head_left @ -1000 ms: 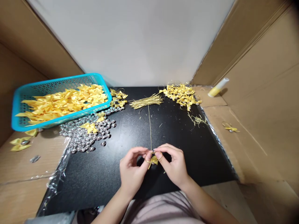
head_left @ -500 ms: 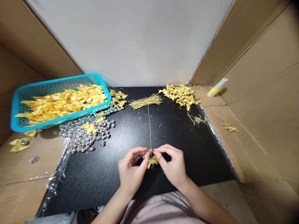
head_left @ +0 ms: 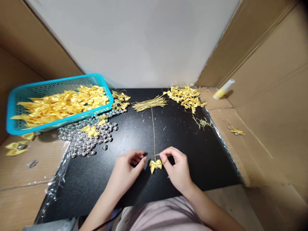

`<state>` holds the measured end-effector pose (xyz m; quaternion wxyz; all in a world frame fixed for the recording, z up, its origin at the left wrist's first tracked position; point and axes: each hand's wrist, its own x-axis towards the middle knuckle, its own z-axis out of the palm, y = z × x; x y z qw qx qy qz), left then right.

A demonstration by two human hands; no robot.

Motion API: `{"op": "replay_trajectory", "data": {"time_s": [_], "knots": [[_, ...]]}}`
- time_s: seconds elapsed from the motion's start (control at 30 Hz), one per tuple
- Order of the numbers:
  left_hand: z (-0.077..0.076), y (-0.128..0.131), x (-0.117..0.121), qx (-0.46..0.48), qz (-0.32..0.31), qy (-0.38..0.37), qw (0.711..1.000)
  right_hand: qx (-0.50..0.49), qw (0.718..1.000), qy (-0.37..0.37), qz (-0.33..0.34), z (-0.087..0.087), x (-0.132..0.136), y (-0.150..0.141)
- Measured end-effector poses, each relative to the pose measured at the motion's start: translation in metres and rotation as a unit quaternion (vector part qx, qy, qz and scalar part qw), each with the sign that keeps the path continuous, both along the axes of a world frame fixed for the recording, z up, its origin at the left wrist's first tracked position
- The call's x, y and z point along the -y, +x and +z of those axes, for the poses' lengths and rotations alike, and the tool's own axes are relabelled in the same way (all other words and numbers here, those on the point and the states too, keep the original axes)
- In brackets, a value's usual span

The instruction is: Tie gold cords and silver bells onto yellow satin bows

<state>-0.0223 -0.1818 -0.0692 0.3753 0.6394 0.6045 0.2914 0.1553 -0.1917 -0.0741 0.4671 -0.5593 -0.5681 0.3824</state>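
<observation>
My right hand [head_left: 176, 165] pinches the loop of gold cord on a yellow ribbon bow [head_left: 152, 166] between thumb and forefinger. A small silver bell shows at the bow's middle, partly hidden. To the left of the bow, my left hand [head_left: 131, 168] is apart from it, its fingers loosely curled, a gap between thumb and forefinger and nothing in it. A single gold cord [head_left: 154, 131] lies straight on the black tabletop [head_left: 130, 134], from the bundle of gold cords [head_left: 149, 104] down to the bow.
On the left stands a turquoise basket [head_left: 60, 125] full of yellow bows, with silver bells [head_left: 84, 138] piled before it. Finished looped bows [head_left: 185, 97] lie at the back right, near cord scraps [head_left: 202, 122]. A white and yellow tube [head_left: 223, 89] stands on the cardboard.
My left hand has let go of the cord loop and moved left. My right hand still holds the loop, and the bow now shows more fully.
</observation>
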Motion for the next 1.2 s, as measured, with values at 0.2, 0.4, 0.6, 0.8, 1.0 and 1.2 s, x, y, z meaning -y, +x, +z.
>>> {"op": "replay_trajectory", "data": {"time_s": [0.2,0.4,0.6,0.8,1.0,1.2], "knots": [[0.003,0.01,-0.003,-0.131,-0.08,0.01,0.988,0.054,0.998,-0.037,0.019,-0.008,0.004,0.003],[0.003,0.023,0.003,-0.169,-0.104,-0.011,0.98,0.128,0.99,-0.043,0.042,-0.008,0.015,0.005],[-0.007,0.023,0.01,-0.157,-0.125,0.009,0.98,0.155,0.985,-0.054,0.049,-0.009,0.02,0.005],[-0.006,0.019,0.009,-0.041,-0.134,-0.034,0.99,0.121,0.991,-0.02,0.049,-0.004,0.016,0.005],[0.006,0.019,0.001,0.017,-0.138,-0.021,0.99,0.136,0.99,0.009,0.028,0.01,0.006,0.013],[0.01,0.026,-0.004,0.058,-0.117,-0.026,0.991,0.07,0.993,-0.05,0.08,0.008,-0.009,0.014]]}}
